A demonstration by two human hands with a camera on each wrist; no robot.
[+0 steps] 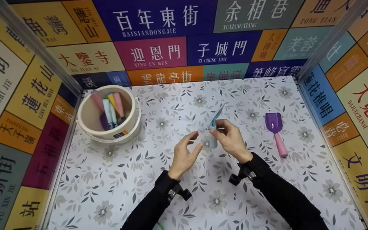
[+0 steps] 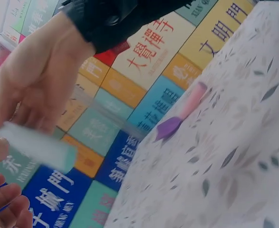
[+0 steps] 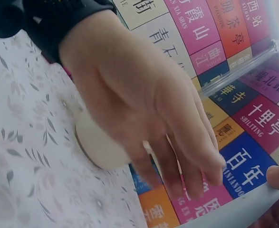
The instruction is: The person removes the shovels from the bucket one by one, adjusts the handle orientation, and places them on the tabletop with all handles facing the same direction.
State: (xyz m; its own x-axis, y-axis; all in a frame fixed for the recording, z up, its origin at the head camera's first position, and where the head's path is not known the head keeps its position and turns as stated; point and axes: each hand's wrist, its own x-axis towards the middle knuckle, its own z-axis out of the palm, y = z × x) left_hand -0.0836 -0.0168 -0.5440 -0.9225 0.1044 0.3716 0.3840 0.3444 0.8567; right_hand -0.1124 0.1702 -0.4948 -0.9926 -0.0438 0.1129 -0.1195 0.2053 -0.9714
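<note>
Bucket (image 1: 88,113), cream with a white handle, stands by the desk's far left corner, and I make out pink, yellow and pale blue tool handles (image 1: 107,110) leaning inside it. Next across, around the middle of the desk (image 1: 241,207), my left hand (image 1: 184,155) has its thumb and fingers parted in a loose curve, with nothing in its grasp. Just beside it my right hand (image 1: 232,139) pinches a blue hand tool (image 1: 214,140) at the narrow part between thumb and fingers. The tool's thin end points to the far edge, its pale handle to the near edge, and the left wrist feed suggests it is lifted off the surface. That feed is blurred, so I cannot tell the blade's exact shape.

I judge the tool to be light, stiff plastic, not fragile, though the smooth handle could slip or turn under a fingertip pinch; the thick handle would give me the surest hold. Well to the right, toward the right edge, a purple shovel (image 1: 274,123) with a pink handle lies flat, scoop toward the far edge.
</note>
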